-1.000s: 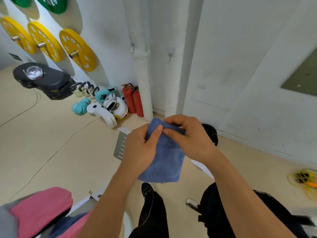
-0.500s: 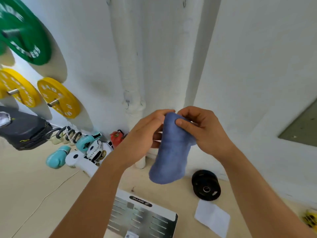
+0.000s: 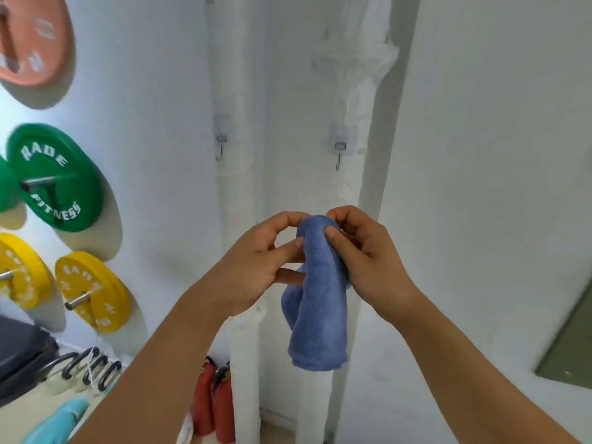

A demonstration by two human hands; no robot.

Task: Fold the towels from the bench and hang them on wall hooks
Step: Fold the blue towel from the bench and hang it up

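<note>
A folded blue towel [image 3: 320,309] hangs down in front of me at the middle of the view. My right hand [image 3: 365,261] pinches its top fold between thumb and fingers. My left hand [image 3: 256,264] curls at the towel's left edge, its fingertips touching the top and side of the cloth. Two small metal hooks are fixed on the white wall above: a left hook [image 3: 220,145] and a right hook [image 3: 339,153]. Both hooks hang bare. The towel's top sits below the right hook, apart from it.
Weight plates hang on pegs on the left wall: an orange plate [image 3: 32,40], a green plate [image 3: 54,177] and yellow plates [image 3: 93,291]. A white pipe [image 3: 238,193] runs down the wall. Red fire extinguishers [image 3: 213,402] stand at the floor.
The view has tilted up and closer to the wall, so the hooks now sit just above my hands. Both hands have lifted the towel higher, and it hangs narrower.
</note>
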